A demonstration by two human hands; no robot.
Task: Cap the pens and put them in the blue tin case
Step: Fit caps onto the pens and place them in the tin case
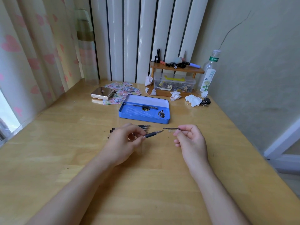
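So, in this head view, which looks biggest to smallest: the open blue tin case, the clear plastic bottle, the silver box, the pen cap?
1. Open blue tin case
2. Clear plastic bottle, though farther away
3. Silver box
4. Clear pen cap in the right hand

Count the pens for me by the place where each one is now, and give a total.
Blue tin case: 1 pen
Left hand: 1 uncapped pen
Table, behind that hand: at least 3 loose pens, partly hidden
Total: at least 5
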